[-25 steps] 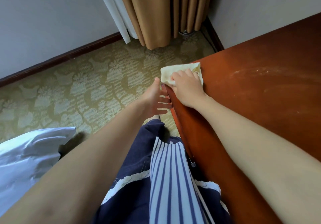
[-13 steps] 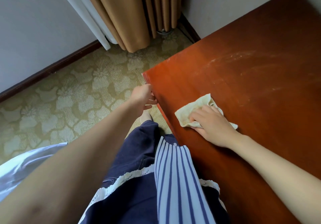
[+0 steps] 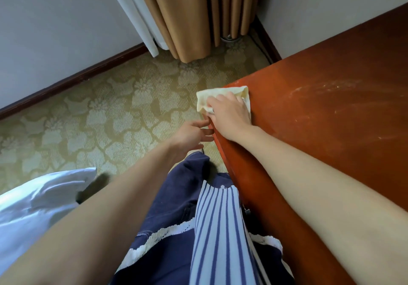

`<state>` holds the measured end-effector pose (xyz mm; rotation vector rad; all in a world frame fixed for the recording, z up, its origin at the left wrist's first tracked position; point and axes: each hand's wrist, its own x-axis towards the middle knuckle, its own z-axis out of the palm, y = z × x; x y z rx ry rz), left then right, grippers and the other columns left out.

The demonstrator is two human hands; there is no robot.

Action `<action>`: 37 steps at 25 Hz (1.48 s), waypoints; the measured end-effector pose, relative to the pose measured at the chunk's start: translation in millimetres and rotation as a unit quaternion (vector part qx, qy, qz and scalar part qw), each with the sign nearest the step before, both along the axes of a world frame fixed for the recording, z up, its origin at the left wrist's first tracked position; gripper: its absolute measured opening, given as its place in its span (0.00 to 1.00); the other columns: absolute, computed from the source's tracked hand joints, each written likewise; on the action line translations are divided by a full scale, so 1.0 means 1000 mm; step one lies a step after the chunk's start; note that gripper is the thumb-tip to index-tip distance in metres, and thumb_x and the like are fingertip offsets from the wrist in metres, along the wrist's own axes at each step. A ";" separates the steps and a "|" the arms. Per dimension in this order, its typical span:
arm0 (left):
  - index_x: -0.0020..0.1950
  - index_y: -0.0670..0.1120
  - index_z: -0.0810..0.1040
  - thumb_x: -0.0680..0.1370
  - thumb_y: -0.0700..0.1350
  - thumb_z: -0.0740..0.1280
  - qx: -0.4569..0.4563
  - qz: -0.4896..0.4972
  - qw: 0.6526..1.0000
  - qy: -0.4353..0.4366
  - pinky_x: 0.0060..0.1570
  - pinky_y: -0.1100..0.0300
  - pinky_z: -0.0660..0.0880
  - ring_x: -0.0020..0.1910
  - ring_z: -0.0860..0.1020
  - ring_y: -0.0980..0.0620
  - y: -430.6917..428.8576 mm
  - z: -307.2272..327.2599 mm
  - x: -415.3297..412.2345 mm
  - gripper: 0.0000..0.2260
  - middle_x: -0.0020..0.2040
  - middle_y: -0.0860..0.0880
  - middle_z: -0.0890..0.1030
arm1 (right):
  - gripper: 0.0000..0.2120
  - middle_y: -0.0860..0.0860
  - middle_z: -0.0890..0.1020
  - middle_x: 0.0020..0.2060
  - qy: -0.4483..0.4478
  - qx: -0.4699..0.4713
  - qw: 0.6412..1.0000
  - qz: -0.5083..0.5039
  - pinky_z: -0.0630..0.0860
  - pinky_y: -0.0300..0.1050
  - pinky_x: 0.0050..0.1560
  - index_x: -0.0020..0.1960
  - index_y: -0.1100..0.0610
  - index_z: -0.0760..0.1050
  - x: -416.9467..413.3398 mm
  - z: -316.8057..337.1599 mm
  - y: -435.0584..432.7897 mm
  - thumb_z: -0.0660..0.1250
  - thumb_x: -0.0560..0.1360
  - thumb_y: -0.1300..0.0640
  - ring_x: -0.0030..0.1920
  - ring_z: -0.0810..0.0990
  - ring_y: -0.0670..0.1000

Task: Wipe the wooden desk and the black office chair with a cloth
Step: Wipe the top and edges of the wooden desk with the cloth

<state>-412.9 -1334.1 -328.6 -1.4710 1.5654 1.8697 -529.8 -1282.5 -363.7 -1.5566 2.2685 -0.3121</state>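
The reddish wooden desk (image 3: pixel 320 116) fills the right side, with pale dusty streaks on its top. A folded pale yellow cloth (image 3: pixel 223 95) lies over the desk's far left corner and hangs slightly past the edge. My right hand (image 3: pixel 230 116) presses down on the cloth, fingers spread over it. My left hand (image 3: pixel 191 135) hovers just off the desk's left edge below that corner, fingers relaxed and extended toward the edge, holding nothing. The black office chair is not in view.
Patterned beige carpet (image 3: pixel 106 112) covers the floor to the left. Tan curtains (image 3: pixel 187 15) hang in the corner against grey walls with a dark baseboard. A white pillow or bedding (image 3: pixel 37 203) lies at the lower left. My blue skirt and striped apron are below.
My right hand slid the cloth from the desk's near left area back out to the far left corner. My left hand stayed beside the desk edge.
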 end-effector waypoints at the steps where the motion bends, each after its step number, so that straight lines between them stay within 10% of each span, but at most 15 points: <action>1: 0.67 0.45 0.74 0.79 0.32 0.56 -0.005 -0.007 1.000 -0.004 0.58 0.57 0.71 0.53 0.78 0.53 -0.002 0.001 -0.002 0.19 0.52 0.50 0.80 | 0.09 0.51 0.77 0.55 0.008 0.011 1.000 -0.012 0.64 0.49 0.57 0.58 0.53 0.71 0.001 0.001 -0.013 0.57 0.80 0.53 0.59 0.69 0.55; 8: 0.45 0.36 0.79 0.72 0.32 0.57 -0.168 -0.072 0.983 -0.030 0.42 0.55 0.66 0.42 0.72 0.47 0.005 -0.008 -0.014 0.11 0.41 0.39 0.76 | 0.09 0.49 0.76 0.54 0.051 0.020 0.996 -0.071 0.59 0.51 0.56 0.59 0.48 0.71 0.014 -0.002 -0.024 0.58 0.80 0.51 0.60 0.67 0.54; 16: 0.58 0.42 0.74 0.75 0.34 0.55 -0.388 -0.151 0.909 -0.029 0.53 0.51 0.72 0.58 0.74 0.43 0.019 0.011 -0.019 0.15 0.59 0.43 0.75 | 0.10 0.49 0.78 0.44 0.116 -0.031 0.990 -0.076 0.64 0.55 0.48 0.52 0.50 0.75 0.012 -0.001 0.068 0.70 0.71 0.56 0.51 0.73 0.57; 19: 0.77 0.41 0.58 0.78 0.36 0.56 -0.416 -0.283 0.864 0.000 0.72 0.52 0.58 0.76 0.56 0.45 0.027 0.008 -0.032 0.26 0.77 0.44 0.58 | 0.14 0.48 0.78 0.42 0.118 -0.016 0.986 -0.120 0.66 0.55 0.49 0.50 0.50 0.76 0.018 -0.003 0.116 0.74 0.67 0.57 0.49 0.74 0.56; 25: 0.77 0.38 0.40 0.81 0.55 0.57 -0.446 -0.448 0.769 -0.100 0.73 0.43 0.41 0.76 0.37 0.39 0.044 -0.012 -0.057 0.37 0.77 0.38 0.38 | 0.20 0.50 0.76 0.46 0.124 -0.035 0.974 -0.186 0.69 0.56 0.52 0.54 0.47 0.76 0.040 -0.006 0.171 0.72 0.66 0.63 0.49 0.73 0.56; 29: 0.77 0.39 0.40 0.82 0.57 0.52 -0.416 -0.443 0.782 -0.138 0.73 0.41 0.43 0.76 0.38 0.38 0.036 -0.014 -0.062 0.34 0.77 0.38 0.37 | 0.27 0.54 0.73 0.66 0.104 -0.032 0.973 -0.204 0.63 0.64 0.68 0.65 0.48 0.73 0.046 -0.011 0.162 0.55 0.71 0.66 0.68 0.68 0.62; 37: 0.78 0.42 0.39 0.79 0.38 0.53 -0.336 -0.481 0.800 -0.128 0.74 0.42 0.46 0.76 0.37 0.40 0.015 -0.002 -0.068 0.31 0.78 0.42 0.36 | 0.28 0.52 0.64 0.74 0.062 0.021 0.985 -0.159 0.48 0.59 0.74 0.73 0.46 0.64 -0.019 -0.009 0.095 0.62 0.77 0.65 0.76 0.55 0.59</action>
